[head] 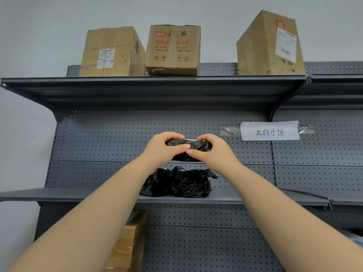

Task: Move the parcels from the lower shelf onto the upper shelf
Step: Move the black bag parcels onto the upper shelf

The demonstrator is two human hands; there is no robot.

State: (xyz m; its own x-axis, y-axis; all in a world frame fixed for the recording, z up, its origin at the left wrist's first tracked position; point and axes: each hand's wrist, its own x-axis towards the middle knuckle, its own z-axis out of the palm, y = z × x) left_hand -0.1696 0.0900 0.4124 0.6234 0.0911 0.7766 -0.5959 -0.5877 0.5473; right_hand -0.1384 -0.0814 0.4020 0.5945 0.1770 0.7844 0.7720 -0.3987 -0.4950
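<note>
Now your left hand [163, 149] and right hand [215, 155] grip a black parcel [193, 144], fingers [170, 135] curled round it, held above the lower shelf [59, 193] and its other black parcels [176, 183], below the upper shelf [137, 83]

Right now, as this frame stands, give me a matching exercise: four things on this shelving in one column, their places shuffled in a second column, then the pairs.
Things
1. held black parcel
2. remaining black parcels
3. red-printed cardboard box
4. white paper sign

Places
A. taped to the pegboard
B. on the upper shelf, in the middle
C. lying on the lower shelf
D. gripped by the left hand and right hand, above the shelf

Pairs: 1-D, 2-C, 3-B, 4-A
</note>
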